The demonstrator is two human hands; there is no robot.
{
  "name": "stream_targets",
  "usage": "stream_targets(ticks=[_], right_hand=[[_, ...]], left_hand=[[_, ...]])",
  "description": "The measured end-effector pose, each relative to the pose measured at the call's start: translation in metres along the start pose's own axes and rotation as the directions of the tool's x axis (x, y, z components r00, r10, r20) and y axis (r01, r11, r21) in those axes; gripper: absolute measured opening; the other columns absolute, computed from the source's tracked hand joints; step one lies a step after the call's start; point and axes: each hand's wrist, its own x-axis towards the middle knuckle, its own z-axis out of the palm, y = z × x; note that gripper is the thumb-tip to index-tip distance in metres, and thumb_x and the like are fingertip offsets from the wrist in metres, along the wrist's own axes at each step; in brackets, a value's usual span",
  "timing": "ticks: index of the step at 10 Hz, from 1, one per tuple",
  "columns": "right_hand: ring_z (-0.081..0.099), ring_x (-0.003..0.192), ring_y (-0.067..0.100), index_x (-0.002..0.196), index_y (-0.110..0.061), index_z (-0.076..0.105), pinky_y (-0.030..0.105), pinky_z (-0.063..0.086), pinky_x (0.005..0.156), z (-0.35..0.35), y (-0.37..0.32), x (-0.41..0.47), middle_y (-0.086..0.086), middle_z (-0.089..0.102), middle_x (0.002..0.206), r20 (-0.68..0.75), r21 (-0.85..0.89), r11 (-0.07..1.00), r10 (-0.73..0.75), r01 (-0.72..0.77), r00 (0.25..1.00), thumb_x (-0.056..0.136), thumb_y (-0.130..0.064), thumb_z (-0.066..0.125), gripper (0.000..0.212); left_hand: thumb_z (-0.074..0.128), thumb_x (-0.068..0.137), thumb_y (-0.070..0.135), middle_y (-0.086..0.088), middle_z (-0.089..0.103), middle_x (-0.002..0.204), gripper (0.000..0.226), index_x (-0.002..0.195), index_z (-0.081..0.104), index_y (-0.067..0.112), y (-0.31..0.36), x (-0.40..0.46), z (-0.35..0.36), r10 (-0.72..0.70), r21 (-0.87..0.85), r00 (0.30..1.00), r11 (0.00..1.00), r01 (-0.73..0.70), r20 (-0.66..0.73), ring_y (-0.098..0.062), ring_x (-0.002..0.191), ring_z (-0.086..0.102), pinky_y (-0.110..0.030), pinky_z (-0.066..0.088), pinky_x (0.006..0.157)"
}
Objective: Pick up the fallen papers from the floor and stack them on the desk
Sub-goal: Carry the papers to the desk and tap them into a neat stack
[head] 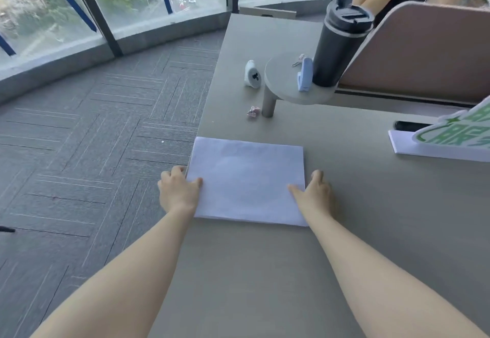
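A stack of white papers [246, 178] lies flat on the grey desk [265, 271], near its left edge. My left hand [179, 192] grips the stack's left side, thumb on top and fingers curled around the edge. On the stack's right side, my right hand [315, 194] does the same, with its thumb lying on the top sheet. No papers show on the grey carpet floor [92, 139].
A small round raised shelf [286, 91] carries a black tumbler [339, 46] and a blue stapler [305, 74]. A white device [252, 74] and a crumpled wrapper [252, 111] lie near it. A green-and-white sign [456, 131] stands at the right. A divider [424, 54] and another person are behind.
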Motion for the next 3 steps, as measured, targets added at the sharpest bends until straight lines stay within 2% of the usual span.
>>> stream_targets(ticks=[1, 2, 3], right_hand=[[0.059, 0.093, 0.035, 0.11, -0.012, 0.047, 0.038, 0.042, 0.072, -0.009, 0.011, -0.007, 0.015, 0.06, 0.111, 0.03, 0.127, 0.991, 0.046, -0.049, 0.999, 0.091, -0.051, 0.046, 0.043], [0.054, 0.075, 0.024, 0.095, -0.015, 0.051, 0.035, 0.041, 0.067, -0.031, 0.024, -0.027, 0.005, 0.06, 0.092, 0.14, 0.38, 0.921, 0.033, -0.084, 0.99, 0.093, -0.039, 0.045, 0.025], [0.052, 0.059, 0.018, 0.084, -0.017, 0.062, 0.031, 0.042, 0.061, -0.05, 0.052, -0.064, 0.001, 0.06, 0.074, 0.273, 0.548, 0.828, -0.042, -0.12, 0.961, 0.092, -0.027, 0.05, 0.017]], left_hand=[[0.064, 0.084, 0.037, -0.016, 0.051, 0.128, 0.052, 0.128, 0.052, 0.013, -0.004, -0.013, -0.007, 0.085, 0.007, 0.996, 0.996, -0.085, -0.041, -0.035, 0.119, 0.044, -0.047, 0.044, 0.089], [0.06, 0.087, 0.029, -0.011, 0.056, 0.118, 0.037, 0.12, 0.058, 0.013, -0.002, -0.038, -0.022, 0.18, -0.083, 0.981, 0.979, -0.185, -0.073, -0.031, 0.112, 0.049, -0.039, 0.042, 0.083], [0.059, 0.087, 0.021, -0.001, 0.06, 0.107, 0.02, 0.107, 0.065, 0.022, -0.018, -0.1, -0.033, 0.283, -0.207, 0.959, 0.937, -0.281, -0.019, -0.022, 0.103, 0.054, -0.032, 0.041, 0.077]])
